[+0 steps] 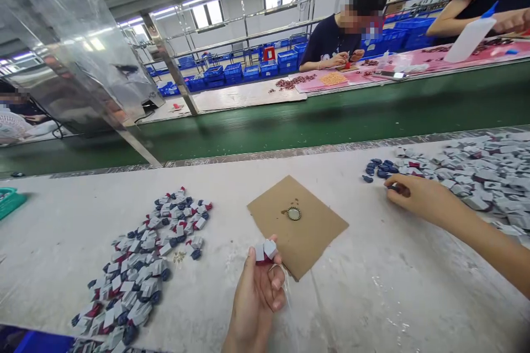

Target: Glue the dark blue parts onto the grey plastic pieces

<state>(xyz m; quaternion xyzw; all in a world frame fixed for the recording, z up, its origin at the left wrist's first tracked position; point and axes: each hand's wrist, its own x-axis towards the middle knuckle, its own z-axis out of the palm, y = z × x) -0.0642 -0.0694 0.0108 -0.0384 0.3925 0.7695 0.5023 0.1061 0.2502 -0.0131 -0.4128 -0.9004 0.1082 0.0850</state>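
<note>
My left hand point(260, 292) is closed, palm up, round a small grey and dark-red plastic part point(265, 251), just in front of a brown cardboard square point(306, 237). On the cardboard lies a bottle cap point(293, 213) with a pale filling and brown smears beside it. Over at the right, my right hand point(414, 196) pinches a small dark navy piece point(392, 187). Beside its fingertips is a little group of similar navy pieces point(385, 165). A wide pile of grey and dark-red parts point(488, 171) lies behind that hand.
At left is a heap of grey, red and navy parts point(136, 265), near a green tray point(11, 201) and a blue bin point(37, 341). A green conveyor belt point(265, 127) runs behind the table. Across it, a person point(331, 44) works with small parts near a white squeeze bottle point(470, 38).
</note>
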